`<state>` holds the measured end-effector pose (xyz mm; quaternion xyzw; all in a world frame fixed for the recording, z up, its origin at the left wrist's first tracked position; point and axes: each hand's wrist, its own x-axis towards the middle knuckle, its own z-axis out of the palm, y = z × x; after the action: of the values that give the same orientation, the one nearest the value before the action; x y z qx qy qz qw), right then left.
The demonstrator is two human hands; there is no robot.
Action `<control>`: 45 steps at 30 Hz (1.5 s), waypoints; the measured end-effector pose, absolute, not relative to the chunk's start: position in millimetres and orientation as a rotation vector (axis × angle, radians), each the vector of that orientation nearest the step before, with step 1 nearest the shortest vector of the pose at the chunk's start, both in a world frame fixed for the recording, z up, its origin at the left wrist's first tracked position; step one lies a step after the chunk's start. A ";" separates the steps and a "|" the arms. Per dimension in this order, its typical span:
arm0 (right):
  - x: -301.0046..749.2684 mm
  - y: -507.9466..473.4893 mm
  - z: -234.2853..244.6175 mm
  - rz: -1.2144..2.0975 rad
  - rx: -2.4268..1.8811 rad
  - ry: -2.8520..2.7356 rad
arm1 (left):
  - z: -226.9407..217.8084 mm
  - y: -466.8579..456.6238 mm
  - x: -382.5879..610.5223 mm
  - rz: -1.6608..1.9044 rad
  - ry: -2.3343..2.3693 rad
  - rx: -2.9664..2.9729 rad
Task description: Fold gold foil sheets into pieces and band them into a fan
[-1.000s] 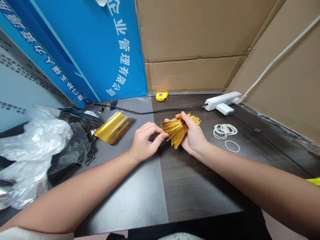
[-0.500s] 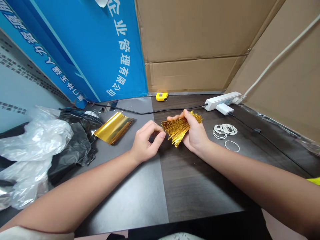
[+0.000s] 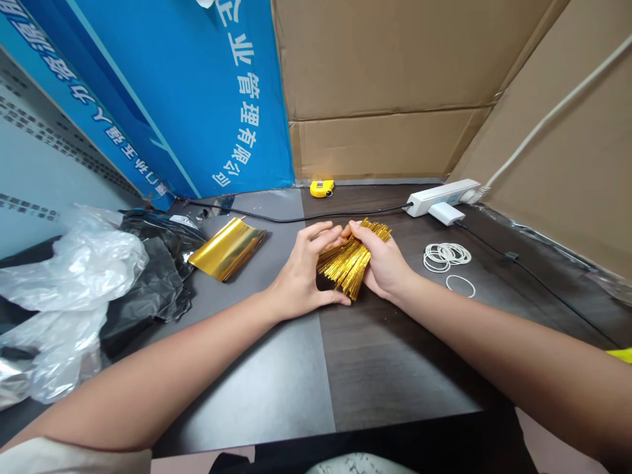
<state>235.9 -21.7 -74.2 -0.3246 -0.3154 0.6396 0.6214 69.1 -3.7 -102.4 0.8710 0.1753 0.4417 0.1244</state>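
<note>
Gold strand bundle [image 3: 348,263], fanned at left end, clasped in right grip [image 3: 390,266] over dark surface [image 3: 395,355]. Bracketed by left grip [image 3: 299,273], thumb and fingers parted, contact unclear. White rings [image 3: 447,255] farther right, gold foil [image 3: 228,249] farther left.

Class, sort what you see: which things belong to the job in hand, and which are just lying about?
In the job:
gold strips, bundled in the right hand, left hand at their fanned end
gold foil and white bands, perhaps

Apparently just lying about:
yellow tape measure
power strip
clear plastic
black plastic
</note>
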 end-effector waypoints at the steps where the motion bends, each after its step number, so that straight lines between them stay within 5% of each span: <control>1: 236.2 -21.8 -74.2 1.482 -0.757 -0.742 | -101.8 -3.2 68.8 1.292 0.469 2.499; 45: 237.8 -19.9 -81.0 1.708 -0.746 -0.646 | -94.0 -4.7 63.0 1.150 0.485 2.409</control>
<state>237.8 -19.9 -81.0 -0.3155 -0.2731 0.7221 0.5518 63.0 -4.7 -94.0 0.8677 0.1746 0.4142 0.2125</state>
